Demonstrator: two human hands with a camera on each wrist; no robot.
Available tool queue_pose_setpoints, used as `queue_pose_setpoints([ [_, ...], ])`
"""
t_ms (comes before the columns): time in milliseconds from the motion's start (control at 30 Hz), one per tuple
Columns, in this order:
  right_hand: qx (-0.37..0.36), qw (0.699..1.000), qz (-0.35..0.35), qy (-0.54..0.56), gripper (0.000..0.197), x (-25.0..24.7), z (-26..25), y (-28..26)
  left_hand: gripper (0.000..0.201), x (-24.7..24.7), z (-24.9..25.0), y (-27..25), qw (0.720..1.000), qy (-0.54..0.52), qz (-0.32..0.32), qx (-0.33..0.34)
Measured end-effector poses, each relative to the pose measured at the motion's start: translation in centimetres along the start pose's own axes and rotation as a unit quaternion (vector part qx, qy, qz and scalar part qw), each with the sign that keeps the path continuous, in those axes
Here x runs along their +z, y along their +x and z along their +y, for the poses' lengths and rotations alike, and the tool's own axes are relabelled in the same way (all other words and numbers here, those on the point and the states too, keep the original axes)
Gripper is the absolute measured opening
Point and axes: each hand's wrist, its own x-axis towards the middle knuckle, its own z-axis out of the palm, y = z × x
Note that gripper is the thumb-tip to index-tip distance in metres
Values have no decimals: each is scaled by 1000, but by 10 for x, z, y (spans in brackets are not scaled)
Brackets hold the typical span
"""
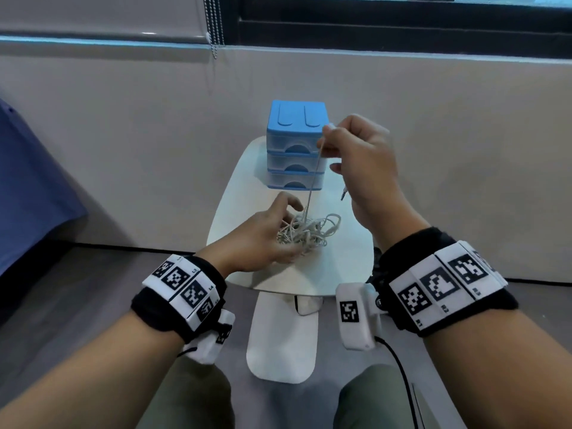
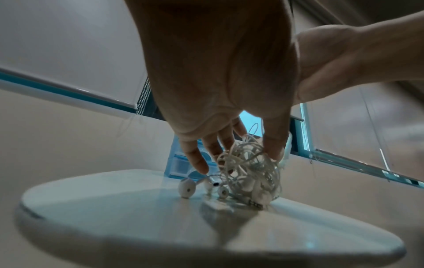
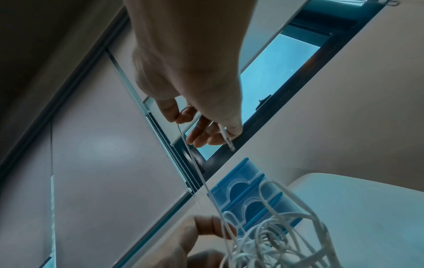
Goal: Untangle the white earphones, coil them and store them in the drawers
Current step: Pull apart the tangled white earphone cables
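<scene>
- Wrist bands (image 1: 182, 289) printed with black-and-white square markers filled the foreground of the head view, one on each forearm, each with a small white camera unit beneath it.
- At left, the left hand (image 1: 263, 239) reached onto the small white table (image 1: 235, 196), fingers curled round the near side of the tangled white earphones (image 1: 306, 232).
- From the left wrist view alone, the fingertips (image 2: 199, 165) were seen pressing down into the top of the bundle, with several earbuds (image 2: 187, 189) lying loose on the tabletop below it; the head view showed only a knot of cable there.
- At centre, one strand (image 1: 312, 181) ran taut from the heap straight up in front of the blue drawers (image 1: 297, 147), a stack of three at the table's far edge, all pushed in.
- At right, the right hand (image 1: 359, 156) was raised above the table, pinching that strand between thumb and forefinger.
- Only the right wrist view made clear the cable looping over the fingers, with the metal jack plug (image 3: 227, 138) emerging beside the little finger; in the head view the plug (image 1: 343, 193) merely dangled beneath the palm.
</scene>
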Motion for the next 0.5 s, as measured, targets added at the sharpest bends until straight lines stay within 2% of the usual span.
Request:
queue_pose_setpoints([
  [100, 37, 995, -13, 93, 31, -2, -2, 8, 30, -4, -3, 7, 997, 14, 75, -8],
  [200, 38, 994, -1, 101, 28, -3, -4, 17, 18, -11, -4, 12, 996, 2, 88, -12],
  [300, 5, 1000, -8, -12, 21, -8, 7, 27, 14, -18, -3, 18, 997, 6, 77, -17],
  [367, 7, 990, -79, -117, 18, -11, 13, 30, 17, -22, -3, 22, 998, 24, 63, -18],
  [433, 8, 963, -168, -212, 23, -15, 17, 29, 20, -25, -3, 22, 998, 32, 40, -24],
  [500, 0, 916, -245, -319, 21, -17, 18, 27, 21, -25, -3, 21, 998, 49, 31, -29],
])
